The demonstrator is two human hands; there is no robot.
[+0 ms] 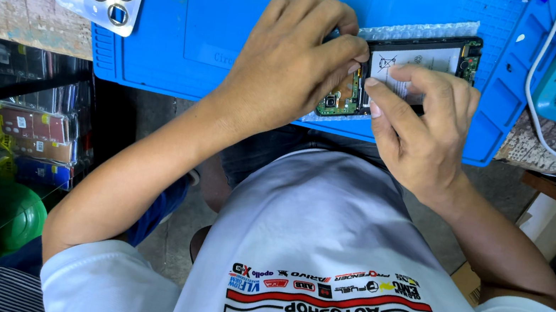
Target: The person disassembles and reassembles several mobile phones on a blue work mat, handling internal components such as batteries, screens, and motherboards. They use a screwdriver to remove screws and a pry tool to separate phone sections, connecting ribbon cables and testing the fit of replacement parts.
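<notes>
Opened phone (403, 72) steadied on blue mat (238, 22).
Right hand (422, 121) pins it; left hand (290, 61) pinches a hidden tool at its board.

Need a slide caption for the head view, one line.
Both hands, left and right, work on an opened phone lying on a blue mat.

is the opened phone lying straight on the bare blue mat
No, the opened phone rests on a sheet of bubble wrap spread over the blue mat.
</notes>
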